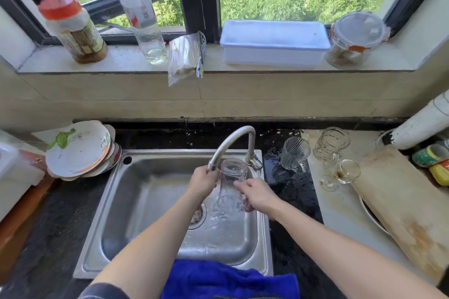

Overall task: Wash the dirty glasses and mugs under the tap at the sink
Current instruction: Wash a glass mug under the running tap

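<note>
**Glass held under the tap, both hands on it**

A clear drinking glass [232,183] is over the steel sink [150,204], just under the spout of the curved tap [230,143]. Its mouth tilts up toward the spout and its base points down toward the drain [197,216]. The left hand [202,183] is on the glass's left side near the rim, fingers curled around the wall. The right hand [258,194] is on the right side lower down, fingers closed on the wall and reaching under toward the base. Both hands grip the glass between them. Water splashes on the sink floor below it; the stream itself is too blurred to follow.

To the right of the tap, on the dark wet counter [298,192], stands a ribbed glass mug [294,153]. Just beyond it, on a paler surface, is a second glass mug [331,144], and near that lie two small glasses [346,172] with brown dregs. A worn cutting board [408,204] lies further right, resting over a bowl's edge.

Left of the sink, a stack of dirty plates [79,149] leans tilted, with a scrap of green on the top one. A blue cloth [228,279] hangs over the sink's near rim, between the forearms.

On the window sill [126,58] behind stand a jar with a red lid [73,29], a clear plastic bottle [142,14], a bag of sticks [185,56], a white tub [274,42] and a lidded glass jar [354,40].
</note>
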`<state>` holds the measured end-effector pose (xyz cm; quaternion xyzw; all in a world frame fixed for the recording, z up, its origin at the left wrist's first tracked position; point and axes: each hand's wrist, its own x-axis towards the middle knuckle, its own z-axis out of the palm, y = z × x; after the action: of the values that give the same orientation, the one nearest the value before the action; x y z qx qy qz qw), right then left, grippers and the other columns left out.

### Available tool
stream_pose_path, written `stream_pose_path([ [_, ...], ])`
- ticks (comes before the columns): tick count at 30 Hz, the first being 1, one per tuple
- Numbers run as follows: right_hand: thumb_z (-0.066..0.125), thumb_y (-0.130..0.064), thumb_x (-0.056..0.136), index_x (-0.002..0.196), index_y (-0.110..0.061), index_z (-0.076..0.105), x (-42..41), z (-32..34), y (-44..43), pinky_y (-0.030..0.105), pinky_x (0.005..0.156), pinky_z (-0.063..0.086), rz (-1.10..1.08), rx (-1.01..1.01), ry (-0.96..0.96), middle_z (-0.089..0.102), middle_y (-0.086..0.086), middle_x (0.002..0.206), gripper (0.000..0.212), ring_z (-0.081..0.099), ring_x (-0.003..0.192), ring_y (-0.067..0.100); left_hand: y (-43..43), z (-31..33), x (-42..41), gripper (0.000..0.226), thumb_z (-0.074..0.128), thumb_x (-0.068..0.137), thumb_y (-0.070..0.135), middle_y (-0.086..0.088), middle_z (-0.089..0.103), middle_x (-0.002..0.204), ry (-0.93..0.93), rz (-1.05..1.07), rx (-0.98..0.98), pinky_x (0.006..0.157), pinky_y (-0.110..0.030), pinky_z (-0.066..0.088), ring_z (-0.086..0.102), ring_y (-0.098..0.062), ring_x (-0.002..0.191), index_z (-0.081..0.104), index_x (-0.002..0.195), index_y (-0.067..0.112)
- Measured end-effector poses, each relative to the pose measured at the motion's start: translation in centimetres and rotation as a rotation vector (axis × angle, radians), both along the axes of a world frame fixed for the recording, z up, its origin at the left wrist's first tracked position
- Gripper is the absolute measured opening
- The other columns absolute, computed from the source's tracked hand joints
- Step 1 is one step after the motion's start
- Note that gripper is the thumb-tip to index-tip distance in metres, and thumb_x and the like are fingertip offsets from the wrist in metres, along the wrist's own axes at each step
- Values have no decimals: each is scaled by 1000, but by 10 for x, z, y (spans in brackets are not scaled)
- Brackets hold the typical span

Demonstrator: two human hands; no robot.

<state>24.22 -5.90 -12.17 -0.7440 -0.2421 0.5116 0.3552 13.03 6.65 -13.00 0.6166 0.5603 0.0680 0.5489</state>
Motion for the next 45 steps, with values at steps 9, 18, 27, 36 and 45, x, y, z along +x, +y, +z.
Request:
stream_pose_path([
  [9, 59, -45, 92, 58, -18, 45, -4, 39, -74, 44, 68, 52, -285, -13, -344, 49, -3, 56, 46, 53, 59, 20, -45, 46, 28, 29, 43, 96, 25, -12, 67, 82, 120, -772, 501, 72, -38, 50, 61, -30, 78, 59, 76, 11],
  [18, 59, -48, 90, 69, -16, 52, 1, 87, -226, 34, 63, 38, -798, -23, -493, 45, 8, 65, 39, 48, 62, 23, -158, 109, 95, 23, 43, 90, 20, -10, 67, 82, -19, -1228, 755, 61, -30, 47, 63, -29, 73, 61, 82, 8],
  [27, 59, -45, 90, 56, -16, 39, -53, 134, -441, 52, 70, 51, -1251, -63, -688, 41, 5, 57, 49, 43, 58, 23, -351, 157, 125, 24, 41, 94, 24, -11, 65, 103, -241, -1549, 953, 71, -36, 47, 60, -32, 92, 62, 95, 14],
  [36, 60, -45, 90, 59, -15, 46, -167, 125, -682, 43, 63, 45, -1549, -171, -624, 40, 1, 53, 45, 43, 55, 21, -605, 166, 80, 25, 48, 91, 24, -15, 68, 99, -426, -1813, 897, 78, -37, 48, 61, -34, 97, 66, 94, 8],
  [45, 61, -42, 89, 57, -15, 38, -265, 108, -844, 34, 59, 40, -1791, -308, -525, 39, 4, 53, 48, 44, 52, 23, -820, 152, 7, 20, 47, 90, 20, -15, 67, 96, -532, -2094, 804, 73, -36, 47, 61, -36, 92, 61, 84, 7],
])
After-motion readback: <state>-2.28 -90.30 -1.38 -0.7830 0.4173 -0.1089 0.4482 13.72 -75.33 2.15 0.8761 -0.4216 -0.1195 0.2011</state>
